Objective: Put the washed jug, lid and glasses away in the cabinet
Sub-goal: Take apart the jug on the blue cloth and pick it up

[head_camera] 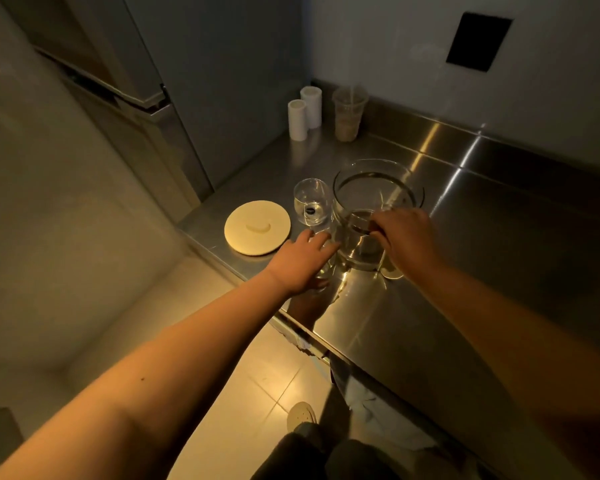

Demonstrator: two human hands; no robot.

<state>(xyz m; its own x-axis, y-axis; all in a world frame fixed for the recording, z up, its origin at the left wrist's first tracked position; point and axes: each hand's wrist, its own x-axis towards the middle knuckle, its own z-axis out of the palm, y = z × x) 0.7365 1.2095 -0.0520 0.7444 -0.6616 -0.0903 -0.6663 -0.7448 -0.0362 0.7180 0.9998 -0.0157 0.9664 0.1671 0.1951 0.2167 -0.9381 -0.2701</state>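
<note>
Left hand (300, 261) covers near glass (323, 268); right hand (407, 233) hides jug (374, 202) handle; both grips unclear.

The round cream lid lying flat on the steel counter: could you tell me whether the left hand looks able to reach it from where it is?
Probably yes. The left hand rests on a glass beside the round cream lid, and nothing stands between them.

Only 1 view is given, a wide-angle camera worn on the person's head, looking forward and steeply down over both outstretched bare forearms. It sits close above the near corner of the shiny stainless-steel counter (447, 306), so the counter edge runs diagonally and lines bend toward the frame borders. The pale tiled floor (257, 375) fills the bottom, the plain grey wall (378, 46) the top.
</note>
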